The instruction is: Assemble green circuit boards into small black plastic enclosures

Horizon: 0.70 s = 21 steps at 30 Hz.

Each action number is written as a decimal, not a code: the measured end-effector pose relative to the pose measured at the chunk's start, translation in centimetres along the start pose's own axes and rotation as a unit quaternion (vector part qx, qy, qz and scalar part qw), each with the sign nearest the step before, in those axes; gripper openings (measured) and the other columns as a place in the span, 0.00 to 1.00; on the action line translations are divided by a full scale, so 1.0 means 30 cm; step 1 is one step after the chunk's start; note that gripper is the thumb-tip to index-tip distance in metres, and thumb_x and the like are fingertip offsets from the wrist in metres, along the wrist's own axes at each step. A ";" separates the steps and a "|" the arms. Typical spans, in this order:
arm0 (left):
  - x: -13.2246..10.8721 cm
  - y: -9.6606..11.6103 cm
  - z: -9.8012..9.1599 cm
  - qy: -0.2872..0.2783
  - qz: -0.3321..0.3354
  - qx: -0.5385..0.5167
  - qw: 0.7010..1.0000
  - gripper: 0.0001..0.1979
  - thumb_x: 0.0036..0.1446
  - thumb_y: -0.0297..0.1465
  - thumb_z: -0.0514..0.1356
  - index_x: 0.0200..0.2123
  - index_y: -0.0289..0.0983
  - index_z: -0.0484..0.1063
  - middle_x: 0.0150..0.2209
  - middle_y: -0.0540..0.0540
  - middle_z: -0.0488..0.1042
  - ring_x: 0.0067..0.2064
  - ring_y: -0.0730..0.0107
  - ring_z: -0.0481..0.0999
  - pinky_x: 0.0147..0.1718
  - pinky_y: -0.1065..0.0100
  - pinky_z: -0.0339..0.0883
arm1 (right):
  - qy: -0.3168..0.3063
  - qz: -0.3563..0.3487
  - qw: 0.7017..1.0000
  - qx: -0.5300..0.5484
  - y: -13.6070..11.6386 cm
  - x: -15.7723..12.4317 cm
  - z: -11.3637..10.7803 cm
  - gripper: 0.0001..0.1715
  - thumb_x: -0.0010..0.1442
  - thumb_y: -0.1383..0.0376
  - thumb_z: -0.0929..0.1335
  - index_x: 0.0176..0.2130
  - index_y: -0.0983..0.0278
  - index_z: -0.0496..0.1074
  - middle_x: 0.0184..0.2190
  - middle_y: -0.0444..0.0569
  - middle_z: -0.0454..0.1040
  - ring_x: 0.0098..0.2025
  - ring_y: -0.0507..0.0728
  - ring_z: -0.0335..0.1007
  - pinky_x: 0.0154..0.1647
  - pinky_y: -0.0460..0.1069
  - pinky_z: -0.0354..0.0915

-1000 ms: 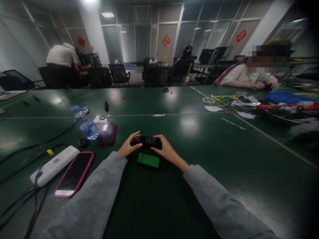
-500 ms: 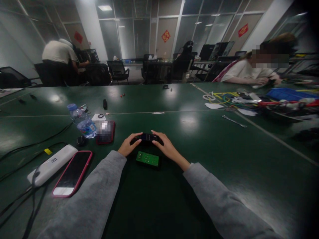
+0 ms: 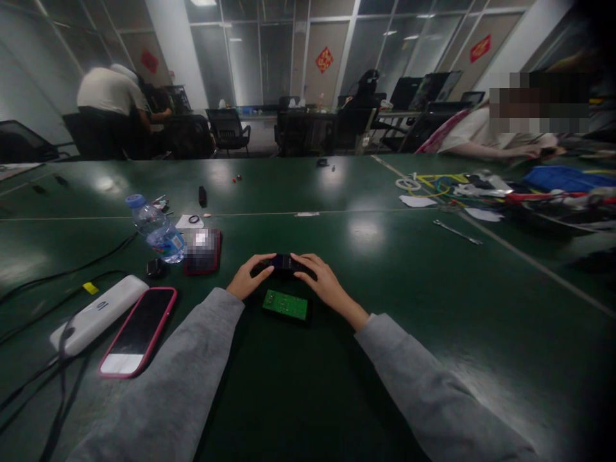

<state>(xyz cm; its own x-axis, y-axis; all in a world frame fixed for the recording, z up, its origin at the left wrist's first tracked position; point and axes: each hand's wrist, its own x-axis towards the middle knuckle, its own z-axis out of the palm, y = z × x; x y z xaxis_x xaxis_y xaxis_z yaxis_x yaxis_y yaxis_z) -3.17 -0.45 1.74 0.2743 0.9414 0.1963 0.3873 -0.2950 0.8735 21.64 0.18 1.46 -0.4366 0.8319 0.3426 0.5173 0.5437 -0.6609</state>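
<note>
Between my two hands is a small dark box-like device (image 3: 283,262), its exact kind too dark to make out. My left hand (image 3: 250,276) grips its left end, thumb at the near side and fingers over the far side. On the right end, my right hand (image 3: 320,279) is closed the same way, its fingers reaching over the top. Just in front of the device, nearer to me, a green circuit board (image 3: 286,305) lies flat, seemingly on a dark base, and neither hand touches it.
At left are a phone in a pink case (image 3: 139,330), a white power bank (image 3: 99,316) with cables, a water bottle (image 3: 156,231) and a red-edged device (image 3: 203,251). A wrench (image 3: 457,231) and a heap of cables (image 3: 462,186) lie right. A co-worker (image 3: 505,135) sits far right.
My right fingers have shifted slightly to the left over the device's top. The view has tilted a little; the circuit board stays put.
</note>
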 end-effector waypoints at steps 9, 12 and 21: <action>-0.011 0.032 -0.035 0.002 -0.004 -0.009 1.000 0.31 0.52 0.46 0.60 0.57 0.43 0.61 0.58 0.40 0.60 0.55 0.55 0.65 0.51 0.53 0.62 | 0.027 -0.011 1.000 0.002 -0.005 0.000 0.008 0.26 0.64 0.58 0.64 0.61 0.49 0.58 0.48 0.49 0.65 0.50 0.60 0.62 0.52 0.59 0.62; -0.025 0.093 -0.068 -0.035 0.016 0.038 0.999 0.32 0.46 0.46 0.65 0.54 0.43 0.65 0.54 0.41 0.62 0.53 0.56 0.66 0.50 0.53 0.63 | 0.058 0.002 0.998 -0.013 0.010 0.002 0.014 0.27 0.64 0.57 0.64 0.61 0.50 0.58 0.47 0.49 0.65 0.49 0.61 0.62 0.52 0.59 0.62; -0.059 0.199 -0.069 -0.299 0.039 0.071 0.951 0.37 0.36 0.44 0.70 0.53 0.47 0.68 0.51 0.44 0.68 0.52 0.56 0.68 0.49 0.55 0.65 | 0.206 0.099 0.970 -0.089 0.062 -0.004 0.018 0.26 0.63 0.56 0.62 0.59 0.57 0.61 0.45 0.55 0.63 0.47 0.65 0.59 0.50 0.64 0.59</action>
<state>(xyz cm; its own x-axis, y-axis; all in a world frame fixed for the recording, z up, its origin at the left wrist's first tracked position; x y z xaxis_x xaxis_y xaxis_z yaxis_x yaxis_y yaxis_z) -3.16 -3.53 7.51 0.7424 0.6666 -0.0675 0.4485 -0.4195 0.7892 22.26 1.03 -0.18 -0.0044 0.8760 0.4823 0.6962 0.3489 -0.6274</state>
